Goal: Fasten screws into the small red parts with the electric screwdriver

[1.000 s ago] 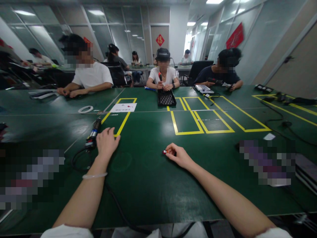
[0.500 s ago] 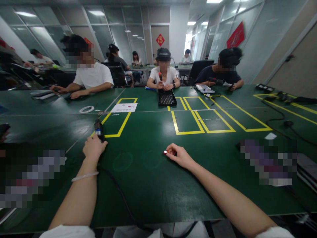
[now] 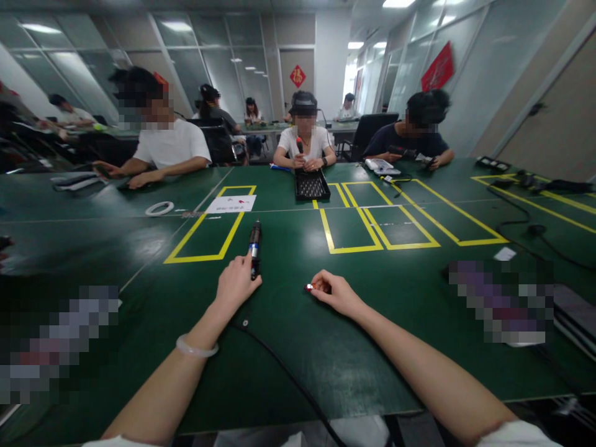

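My left hand [image 3: 237, 282] is wrapped round a black corded tool that looks like an electric screwdriver [image 3: 254, 239], with a blue and silver band and a narrow tip pointing away from me. The tool lies low over the green table [image 3: 354, 366], its black cord [image 3: 284, 363] running back toward my body. To the right, my right hand [image 3: 338, 293] rests on the tabletop, its fingertips pinching a small red object with a shiny face [image 3: 309, 287]. Most of that object is covered by the fingers, so its kind does not show.
Yellow tape outlines [image 3: 330, 230] mark the table ahead. A printed sheet [image 3: 231, 203] and a white ring of tape [image 3: 159, 208] lie to the left. Across the table, a person [image 3: 306, 139] works over a black tray [image 3: 311, 189]. Cables [image 3: 516, 211] spread at the right.
My left hand has moved to the right with the electric screwdriver, away from the yellow outline and closer to my right hand. My right hand stays in place with the small red object.
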`<act>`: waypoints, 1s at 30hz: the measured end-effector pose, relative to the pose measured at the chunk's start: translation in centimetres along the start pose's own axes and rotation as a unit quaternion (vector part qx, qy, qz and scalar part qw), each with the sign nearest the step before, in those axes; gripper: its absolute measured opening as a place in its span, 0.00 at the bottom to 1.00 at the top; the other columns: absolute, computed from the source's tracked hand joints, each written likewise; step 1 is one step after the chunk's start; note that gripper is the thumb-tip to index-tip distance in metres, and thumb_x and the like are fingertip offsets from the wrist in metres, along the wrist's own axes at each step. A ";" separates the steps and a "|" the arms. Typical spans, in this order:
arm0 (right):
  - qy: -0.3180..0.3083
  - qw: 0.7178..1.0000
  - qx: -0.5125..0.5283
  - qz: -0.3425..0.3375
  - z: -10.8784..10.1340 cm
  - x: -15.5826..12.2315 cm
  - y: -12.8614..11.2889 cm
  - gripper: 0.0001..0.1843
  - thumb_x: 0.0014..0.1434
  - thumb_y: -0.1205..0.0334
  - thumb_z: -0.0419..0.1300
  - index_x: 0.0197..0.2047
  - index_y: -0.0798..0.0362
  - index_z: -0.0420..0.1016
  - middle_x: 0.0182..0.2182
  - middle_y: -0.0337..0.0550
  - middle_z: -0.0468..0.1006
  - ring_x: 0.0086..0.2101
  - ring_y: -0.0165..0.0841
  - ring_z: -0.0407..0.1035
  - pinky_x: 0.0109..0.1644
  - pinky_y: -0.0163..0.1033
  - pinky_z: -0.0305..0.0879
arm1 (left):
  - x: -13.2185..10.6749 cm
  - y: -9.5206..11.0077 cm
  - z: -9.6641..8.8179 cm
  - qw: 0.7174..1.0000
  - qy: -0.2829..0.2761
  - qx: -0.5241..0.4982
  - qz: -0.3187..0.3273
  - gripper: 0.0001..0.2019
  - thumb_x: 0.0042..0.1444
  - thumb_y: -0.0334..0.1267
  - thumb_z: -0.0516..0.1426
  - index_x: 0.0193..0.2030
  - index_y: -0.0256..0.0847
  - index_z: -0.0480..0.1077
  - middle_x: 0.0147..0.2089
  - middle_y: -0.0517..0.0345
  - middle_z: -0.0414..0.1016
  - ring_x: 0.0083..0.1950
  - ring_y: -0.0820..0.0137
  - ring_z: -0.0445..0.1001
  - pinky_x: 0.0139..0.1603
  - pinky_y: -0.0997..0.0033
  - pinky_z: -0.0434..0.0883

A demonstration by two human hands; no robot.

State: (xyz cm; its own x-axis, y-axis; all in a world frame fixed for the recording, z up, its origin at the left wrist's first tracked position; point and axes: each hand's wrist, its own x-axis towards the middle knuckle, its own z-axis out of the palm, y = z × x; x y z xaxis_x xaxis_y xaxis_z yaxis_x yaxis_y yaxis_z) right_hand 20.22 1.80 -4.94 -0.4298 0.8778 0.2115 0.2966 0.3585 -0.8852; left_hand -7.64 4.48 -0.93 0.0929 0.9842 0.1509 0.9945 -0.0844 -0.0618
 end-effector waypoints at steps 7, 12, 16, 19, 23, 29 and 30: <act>0.005 1.000 -0.004 -0.003 0.2 0.0 0.0 0.09 0.59 0.57 0.59 0.38 0.54 0.68 0.25 0.35 0.70 0.25 0.27 0.63 0.31 0.32 0.61 | -2.6 5.9 0.4 0.981 0.037 -0.101 0.162 0.30 0.54 0.39 0.55 0.64 0.41 0.55 0.56 0.46 0.65 0.52 0.59 0.66 0.51 0.61 0.67; -0.001 0.999 -0.039 -0.003 0.3 -0.1 0.3 0.08 0.57 0.59 0.60 0.36 0.53 0.66 0.24 0.33 0.69 0.24 0.27 0.64 0.30 0.32 0.60 | -4.0 7.9 0.4 0.964 0.028 -0.159 0.213 0.32 0.54 0.38 0.55 0.65 0.43 0.53 0.59 0.47 0.63 0.54 0.59 0.65 0.53 0.60 0.66; -0.016 0.998 -0.068 0.003 0.6 0.1 0.4 0.08 0.55 0.61 0.62 0.34 0.52 0.65 0.22 0.32 0.69 0.23 0.27 0.63 0.29 0.32 0.58 | -4.4 8.4 0.3 0.960 0.022 -0.165 0.227 0.31 0.54 0.38 0.54 0.66 0.43 0.53 0.59 0.48 0.63 0.54 0.58 0.65 0.53 0.59 0.66; -0.007 0.999 -0.053 0.003 1.0 0.3 0.4 0.09 0.55 0.62 0.62 0.36 0.52 0.65 0.22 0.31 0.67 0.23 0.27 0.62 0.29 0.31 0.58 | -4.4 8.4 0.2 0.961 0.020 -0.163 0.223 0.31 0.55 0.39 0.54 0.66 0.43 0.53 0.59 0.47 0.63 0.53 0.58 0.65 0.52 0.59 0.66; -0.004 1.000 -0.023 -0.007 1.3 0.3 0.3 0.08 0.56 0.63 0.61 0.37 0.52 0.65 0.22 0.31 0.67 0.23 0.26 0.62 0.29 0.31 0.58 | -4.4 8.3 0.3 0.961 0.027 -0.169 0.218 0.31 0.55 0.42 0.55 0.66 0.44 0.54 0.59 0.47 0.63 0.54 0.58 0.65 0.53 0.59 0.65; -0.001 0.999 -0.019 -0.026 1.0 -0.1 -0.2 0.06 0.60 0.60 0.58 0.37 0.54 0.70 0.27 0.38 0.74 0.26 0.28 0.67 0.32 0.32 0.63 | -4.3 8.9 0.4 0.968 0.039 -0.147 0.198 0.29 0.58 0.48 0.53 0.65 0.43 0.55 0.56 0.46 0.64 0.52 0.59 0.66 0.49 0.61 0.66; -0.002 0.999 -0.019 -0.030 0.9 -0.1 -0.3 0.07 0.61 0.59 0.57 0.37 0.54 0.70 0.28 0.39 0.75 0.27 0.29 0.68 0.33 0.33 0.63 | -4.2 9.0 0.4 0.971 0.038 -0.137 0.193 0.29 0.59 0.49 0.52 0.66 0.43 0.54 0.55 0.46 0.65 0.51 0.59 0.66 0.48 0.61 0.66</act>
State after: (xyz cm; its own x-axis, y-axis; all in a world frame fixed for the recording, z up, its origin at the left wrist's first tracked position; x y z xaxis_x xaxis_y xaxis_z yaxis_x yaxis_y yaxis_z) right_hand 19.37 1.29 -5.05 -0.4507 0.8533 0.2621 0.3019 0.4220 -0.8548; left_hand 0.93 -0.36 -2.53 0.4538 0.8576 0.2419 0.8596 -0.4929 0.1349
